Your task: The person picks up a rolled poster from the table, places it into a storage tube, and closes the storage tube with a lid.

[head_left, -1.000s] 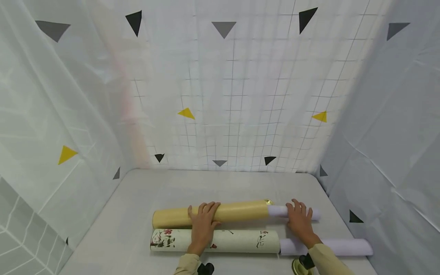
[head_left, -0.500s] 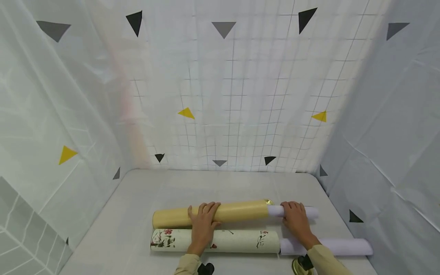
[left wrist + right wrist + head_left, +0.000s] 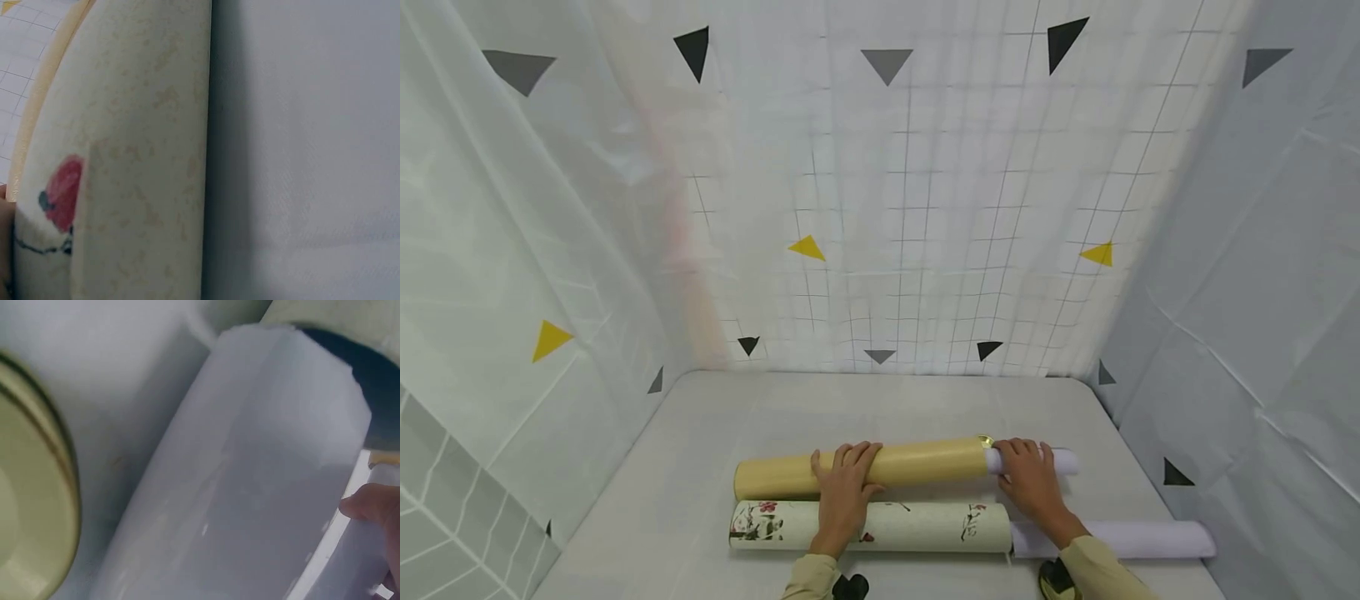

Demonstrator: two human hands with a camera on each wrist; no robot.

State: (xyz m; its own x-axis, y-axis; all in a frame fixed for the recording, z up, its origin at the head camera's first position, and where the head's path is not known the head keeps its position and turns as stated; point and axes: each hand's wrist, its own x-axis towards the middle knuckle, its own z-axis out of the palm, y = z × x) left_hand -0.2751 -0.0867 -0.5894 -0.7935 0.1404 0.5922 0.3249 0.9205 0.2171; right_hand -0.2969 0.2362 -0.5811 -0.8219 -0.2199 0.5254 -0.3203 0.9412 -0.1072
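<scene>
My left hand [image 3: 844, 500] holds a yellow cardboard tube [image 3: 928, 461] down on the table, fingers over its top and thumb on the near side. At the tube's right end, my right hand [image 3: 1032, 482] grips a thin white paper roll [image 3: 1064, 461], whose left end is inside the tube. In front lies a pale tube with a flower print [image 3: 925, 527], which fills much of the left wrist view. A wider white roll [image 3: 1142, 540] reaches into its right mouth; the right wrist view shows this roll [image 3: 237, 469] closely, with my thumb [image 3: 365, 503] on the thin roll beyond.
One gold lid [image 3: 1057, 581] lies near the front, below my right wrist. Behind the yellow tube's right end, another gold lid [image 3: 985, 441] is partly hidden. White sheeting with triangle marks [image 3: 880, 356] walls the table [image 3: 880, 408] at the back and sides.
My right hand has slid left along with the thin white roll, and less of the roll sticks out of the yellow tube. My left hand and the front tube have stayed put.
</scene>
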